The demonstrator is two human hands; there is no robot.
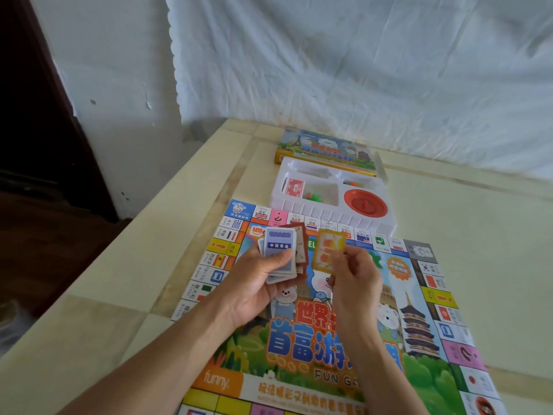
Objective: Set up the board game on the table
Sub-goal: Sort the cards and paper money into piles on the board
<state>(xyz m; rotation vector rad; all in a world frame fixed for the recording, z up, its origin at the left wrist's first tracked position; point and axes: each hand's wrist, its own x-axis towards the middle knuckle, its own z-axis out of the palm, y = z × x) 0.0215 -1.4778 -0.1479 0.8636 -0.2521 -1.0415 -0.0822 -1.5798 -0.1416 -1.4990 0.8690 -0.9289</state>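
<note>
left hand (pixel 257 283) gripping card stack (pixel 281 254), right hand (pixel 356 277) pinching orange card (pixel 327 250) (both over game board (pixel 329 339)), tray (pixel 329 193) behind

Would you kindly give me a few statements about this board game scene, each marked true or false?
1. The left hand holds a stack of cards. True.
2. The right hand is empty. False: it pinches an orange card.
3. The game board lies unfolded on the table. True.
4. The red disc lies loose on the board. False: it sits in the white tray.
</note>
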